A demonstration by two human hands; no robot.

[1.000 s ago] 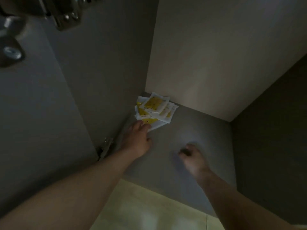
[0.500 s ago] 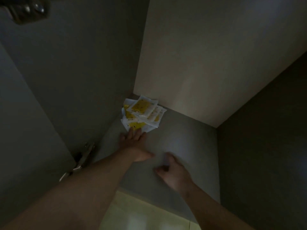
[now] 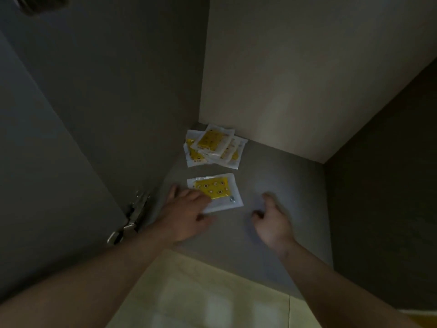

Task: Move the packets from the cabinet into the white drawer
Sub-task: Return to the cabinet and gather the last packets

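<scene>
Dim shot inside the cabinet. There's a pile of yellow-and-white packets point(image 3: 212, 146) stuffed in the back left corner of the cabinet floor point(image 3: 286, 176), touching the pale back wall. One single packet point(image 3: 218, 190) lies flat just in front of the pile, a small gap between them. The left hand point(image 3: 186, 214) has its fingers laid flat over that packet's near left corner, pressing not pinching. The right hand point(image 3: 272, 221) is in front and right of the pile, loosely curled, holding nothing. The door hinge point(image 3: 132, 216) sits in front-left of the pile.
</scene>
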